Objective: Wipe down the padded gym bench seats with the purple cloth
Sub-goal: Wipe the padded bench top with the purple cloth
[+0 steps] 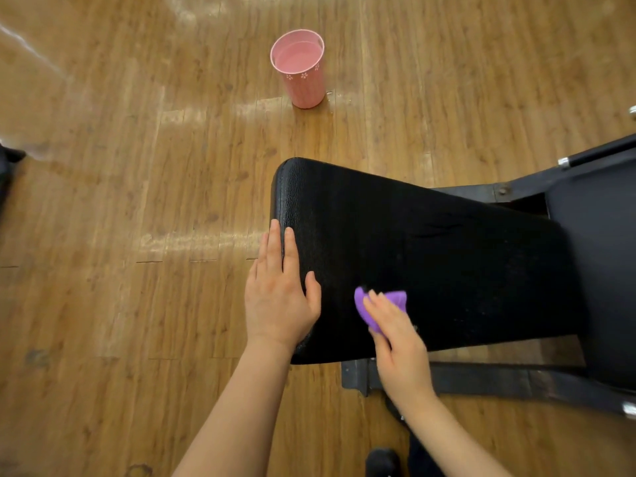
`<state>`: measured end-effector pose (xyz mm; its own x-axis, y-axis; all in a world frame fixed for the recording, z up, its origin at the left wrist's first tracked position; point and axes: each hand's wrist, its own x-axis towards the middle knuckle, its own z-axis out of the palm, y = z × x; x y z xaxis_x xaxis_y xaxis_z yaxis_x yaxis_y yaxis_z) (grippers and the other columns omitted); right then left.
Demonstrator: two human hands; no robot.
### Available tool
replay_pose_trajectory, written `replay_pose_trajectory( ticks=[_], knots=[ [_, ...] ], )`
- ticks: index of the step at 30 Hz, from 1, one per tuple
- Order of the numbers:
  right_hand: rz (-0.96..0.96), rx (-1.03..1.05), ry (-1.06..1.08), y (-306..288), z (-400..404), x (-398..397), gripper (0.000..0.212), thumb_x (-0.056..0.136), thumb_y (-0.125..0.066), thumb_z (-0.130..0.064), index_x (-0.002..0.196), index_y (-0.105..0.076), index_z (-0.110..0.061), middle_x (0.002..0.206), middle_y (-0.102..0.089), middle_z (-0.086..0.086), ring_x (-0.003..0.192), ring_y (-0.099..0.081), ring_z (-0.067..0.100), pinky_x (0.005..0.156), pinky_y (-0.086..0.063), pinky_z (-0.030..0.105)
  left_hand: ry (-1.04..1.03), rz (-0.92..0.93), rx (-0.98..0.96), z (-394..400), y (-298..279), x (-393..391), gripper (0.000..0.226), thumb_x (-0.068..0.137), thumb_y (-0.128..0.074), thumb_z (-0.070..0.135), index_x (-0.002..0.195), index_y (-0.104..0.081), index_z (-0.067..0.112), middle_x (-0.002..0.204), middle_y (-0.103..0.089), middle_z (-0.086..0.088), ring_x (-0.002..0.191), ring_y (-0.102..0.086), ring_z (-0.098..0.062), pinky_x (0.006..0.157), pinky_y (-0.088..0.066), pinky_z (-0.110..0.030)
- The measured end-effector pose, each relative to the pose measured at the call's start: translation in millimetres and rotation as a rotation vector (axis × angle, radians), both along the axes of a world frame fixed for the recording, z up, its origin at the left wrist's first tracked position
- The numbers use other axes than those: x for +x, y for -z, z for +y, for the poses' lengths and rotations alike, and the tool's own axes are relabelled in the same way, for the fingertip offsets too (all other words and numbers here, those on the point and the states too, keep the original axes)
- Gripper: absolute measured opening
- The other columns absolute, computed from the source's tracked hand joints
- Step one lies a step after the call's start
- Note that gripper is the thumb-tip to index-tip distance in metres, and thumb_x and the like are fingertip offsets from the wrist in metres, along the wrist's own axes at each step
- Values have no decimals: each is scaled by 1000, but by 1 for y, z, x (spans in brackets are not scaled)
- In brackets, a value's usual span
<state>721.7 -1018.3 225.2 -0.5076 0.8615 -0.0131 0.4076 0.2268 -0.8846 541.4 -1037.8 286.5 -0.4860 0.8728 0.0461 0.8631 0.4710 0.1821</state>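
The purple cloth (378, 304) is being pressed onto the black padded bench (430, 253) near its near edge, towards the left end, and it is being held bunched under the fingers of the right hand (399, 342), which are curled over it. The left hand (278, 290) is being rested flat at the bench's left end, fingers straight and laid over the rounded edge, nothing being gripped; the pad seems to be being steadied by it. Most of the pad's surface towards the far edge and the right end is being left uncovered by the cloth at this moment, so the wiping is judged to be far from complete, and a second padded section (599, 256) is being seen at the right, apart from both hands. A pink cup (303, 68) holding liquid is being kept on the wooden floor (120, 235) beyond the bench's far left corner. Because the cloth is being kept so tightly bunched, only a narrow strip is likely to be cleaned per stroke and patches may be missed. If a stroke is carried past the near edge, the cloth could be dropped to the floor.
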Motion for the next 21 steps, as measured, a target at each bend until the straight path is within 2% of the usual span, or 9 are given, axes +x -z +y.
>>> replay_pose_trajectory(
  ticks=[3, 6, 11, 14, 19, 21],
  knots=[
    [-3, 14, -1, 6, -21, 15, 49, 85, -48, -3, 132, -46, -14, 134, -50, -4, 132, -37, -1, 110, -27, 29, 2, -2, -3, 0, 0, 0, 65, 86, -38, 32, 140, -40, -4, 150, -34, -23, 132, -43, -39, 94, -50, -48],
    [6, 48, 4, 2, -13, 13, 44, 87, -39, -13, 130, -48, -13, 132, -52, -2, 130, -41, 6, 109, -30, 32, 1, -13, -10, 0, 0, 1, 65, 86, -38, 32, 140, -40, -4, 150, -34, -23, 131, -44, -39, 91, -51, -50],
    [76, 227, -152, -6, -9, -8, 49, 85, -45, -1, 133, -45, -11, 133, -51, 3, 129, -44, 16, 112, -29, 29, -4, -26, -9, 1, 0, 0, 65, 84, -39, 31, 139, -41, -5, 149, -34, -24, 126, -49, -41, 85, -53, -50],
    [74, 240, -207, 2, -5, -3, 54, 83, -43, 3, 135, -42, -12, 133, -51, 2, 130, -43, 15, 113, -28, 29, 4, -32, -7, 1, 0, -1, 65, 84, -39, 31, 139, -41, -5, 149, -34, -24, 129, -46, -41, 85, -53, -50],
    [-24, 129, -74, 19, 9, 29, 48, 85, -43, -4, 133, -44, -14, 132, -52, 2, 130, -43, 12, 110, -31, 32, -4, -21, -13, 1, -1, -1, 66, 85, -39, 31, 140, -40, -4, 150, -33, -23, 131, -44, -40, 90, -51, -52],
    [-32, 123, -58, 19, 13, 28, 50, 84, -50, 5, 130, -48, -13, 131, -52, 2, 128, -43, 12, 110, -30, 30, -2, -19, -9, 1, -1, -1, 65, 85, -39, 31, 140, -40, -4, 150, -33, -23, 132, -42, -39, 92, -50, -51]
  ],
)
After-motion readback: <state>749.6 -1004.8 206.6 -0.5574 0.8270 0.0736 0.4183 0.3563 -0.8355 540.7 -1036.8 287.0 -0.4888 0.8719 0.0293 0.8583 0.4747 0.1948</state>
